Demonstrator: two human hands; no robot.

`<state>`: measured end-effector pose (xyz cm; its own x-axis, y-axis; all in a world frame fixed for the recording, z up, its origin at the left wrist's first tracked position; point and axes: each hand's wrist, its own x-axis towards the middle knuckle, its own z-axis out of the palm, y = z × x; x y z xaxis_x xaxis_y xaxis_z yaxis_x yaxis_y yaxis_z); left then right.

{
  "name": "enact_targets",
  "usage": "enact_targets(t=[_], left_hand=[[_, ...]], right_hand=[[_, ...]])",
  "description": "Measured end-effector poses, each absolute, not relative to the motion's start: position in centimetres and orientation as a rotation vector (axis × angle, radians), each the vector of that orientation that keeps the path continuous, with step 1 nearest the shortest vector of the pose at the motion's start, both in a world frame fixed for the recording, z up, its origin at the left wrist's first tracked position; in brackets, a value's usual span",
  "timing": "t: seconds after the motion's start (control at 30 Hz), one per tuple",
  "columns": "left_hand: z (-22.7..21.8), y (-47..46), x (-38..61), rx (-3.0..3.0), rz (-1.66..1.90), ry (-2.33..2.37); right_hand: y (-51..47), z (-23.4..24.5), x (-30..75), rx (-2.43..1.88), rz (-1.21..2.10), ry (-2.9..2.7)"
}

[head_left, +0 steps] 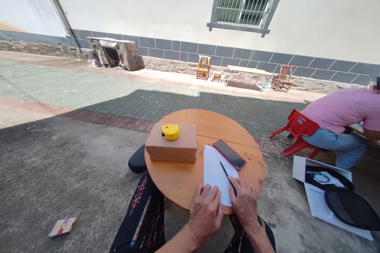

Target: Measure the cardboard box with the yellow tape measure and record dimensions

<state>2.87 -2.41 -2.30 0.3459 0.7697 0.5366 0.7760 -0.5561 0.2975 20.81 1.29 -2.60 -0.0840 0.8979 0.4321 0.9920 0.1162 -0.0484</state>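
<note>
A sheaf of white paper with faint handwriting near its top lies on the round wooden table. My left hand rests on the paper's lower left edge, fingers slightly bent and apart, holding nothing. In my right hand, at the lower right of the paper, is a dark pen whose far end points up and left across the page. A phone with a red edge and dark screen overlaps the paper's upper right corner. To the left, a yellow tape measure sits on top of a closed brown cardboard box.
At the right, a person in a pink shirt sits on a red plastic chair. An open white box with black round items lies on the ground there. A small printed packet is at lower left. Wooden chairs stand by the far wall.
</note>
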Motion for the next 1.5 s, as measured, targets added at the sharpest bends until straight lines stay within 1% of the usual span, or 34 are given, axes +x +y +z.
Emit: enact_targets(t=[0.23, 0.47, 0.63, 0.83, 0.97, 1.3, 1.5], left_hand=[[-1.6, -2.6, 2.8, -2.598, -0.928, -1.494], [-1.3, -2.8, 2.7, -2.614, -0.911, -1.491], [-1.4, -2.9, 2.7, -2.624, -0.925, -1.466], [-1.8, -3.0, 2.6, -2.636, -0.963, -1.456], [-1.8, -3.0, 2.5, -2.618, -1.004, -1.454], [-2.0, -4.0, 1.6, -2.495, -1.218, -1.482], [0.0, -6.2, -5.1, -2.310, -1.381, -1.588]], right_hand=[[3.9, 0.3, 19.9, -2.003, -0.367, -2.069], [4.2, 0.9, 20.8, -2.066, -0.343, -2.034], [3.4, 0.9, 21.1, -2.025, -0.342, -1.972], [2.2, 0.5, 20.5, -1.926, -0.339, -1.876], [2.2, 1.5, 19.5, -1.791, -0.314, -1.859], [5.1, 6.7, 10.8, -1.377, -0.101, -2.000], [8.0, 10.6, 4.8, -1.281, 0.110, -2.045]])
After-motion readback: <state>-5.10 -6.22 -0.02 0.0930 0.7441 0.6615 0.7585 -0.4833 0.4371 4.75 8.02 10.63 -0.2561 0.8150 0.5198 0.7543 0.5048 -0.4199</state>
